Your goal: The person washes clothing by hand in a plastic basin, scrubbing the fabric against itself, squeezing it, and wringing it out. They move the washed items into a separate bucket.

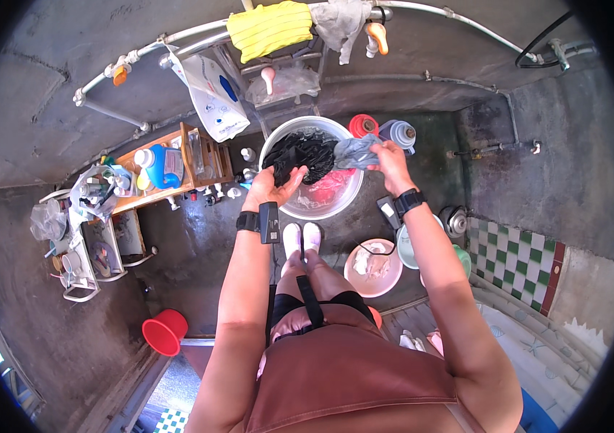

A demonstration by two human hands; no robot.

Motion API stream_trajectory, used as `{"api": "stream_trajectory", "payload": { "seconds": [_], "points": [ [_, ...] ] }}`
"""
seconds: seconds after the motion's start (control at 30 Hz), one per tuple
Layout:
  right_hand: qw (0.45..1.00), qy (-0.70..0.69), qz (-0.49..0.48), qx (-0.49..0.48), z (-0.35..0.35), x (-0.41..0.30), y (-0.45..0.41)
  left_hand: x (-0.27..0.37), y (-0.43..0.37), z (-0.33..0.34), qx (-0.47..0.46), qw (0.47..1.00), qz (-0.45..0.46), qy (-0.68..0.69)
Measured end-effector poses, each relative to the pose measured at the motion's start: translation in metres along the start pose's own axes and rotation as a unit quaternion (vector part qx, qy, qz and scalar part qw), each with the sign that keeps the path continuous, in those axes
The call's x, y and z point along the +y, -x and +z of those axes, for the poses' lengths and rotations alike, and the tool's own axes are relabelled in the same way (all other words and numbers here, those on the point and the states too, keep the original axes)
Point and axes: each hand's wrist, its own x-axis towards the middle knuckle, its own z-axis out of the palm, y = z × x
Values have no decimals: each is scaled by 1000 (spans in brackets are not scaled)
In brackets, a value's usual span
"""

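Note:
A large white metal basin [268, 142] stands on the floor before me, with water, a wet black garment [307, 154] and a pink-red cloth [334, 187] in it. My right hand [392, 165] pinches a wet blue-grey cloth [355, 152] at the basin's right rim. At the near left rim, my left hand [276, 189] touches the edge of the black garment, thumb and fingers apart. Whether it grips any fabric is hard to see. Each wrist wears a black strap with a small device.
Red [363, 126] and grey-blue [400, 135] thermos flasks stand behind the basin. A wooden shelf [150, 189] with bottles is left. A pink basin [373, 281] of pale cloth lies right of my feet. A red bucket [165, 331] stands lower left. Yellow cloth [270, 28] hangs on the pipe.

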Motion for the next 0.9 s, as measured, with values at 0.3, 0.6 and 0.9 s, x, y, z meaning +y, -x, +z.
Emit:
{"api": "stream_trajectory", "payload": {
  "seconds": [0.3, 0.6, 0.9],
  "points": [
    [980, -99, 126, 117, -21, 46, -50, -8, 39, 10, 71, 959, 47, -271],
    [978, -12, 149, 146, -18, 81, -76, -12, 80, 63, -31, 738, 319, -594],
    [982, -12, 140, 127, -26, 69, -40, -16, 153, 131, -57, 567, 421, -706]
  ]
}}
